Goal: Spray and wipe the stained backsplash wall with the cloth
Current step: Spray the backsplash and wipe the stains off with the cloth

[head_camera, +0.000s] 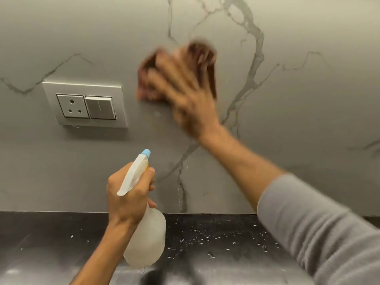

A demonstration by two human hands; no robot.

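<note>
While right hand [191, 95] presses brown cloth [148, 79] flat on marble backsplash [298, 120], fingers [164, 79] spread: keep clear of socket plate [84, 103]; chase drips low. Left hand [127, 194] clenched round spray bottle [148, 239].

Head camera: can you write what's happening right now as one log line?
step: wiping | right hand: presses cloth on backsplash wall | left hand: holds spray bottle | socket plate: beside cloth

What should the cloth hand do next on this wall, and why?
Probably sweep the cloth down and slightly right, toward the drips running down the backsplash just above the counter. The right hand is pressing the cloth high, right of the switch plate, and the left hand only holds the spray bottle.
</note>
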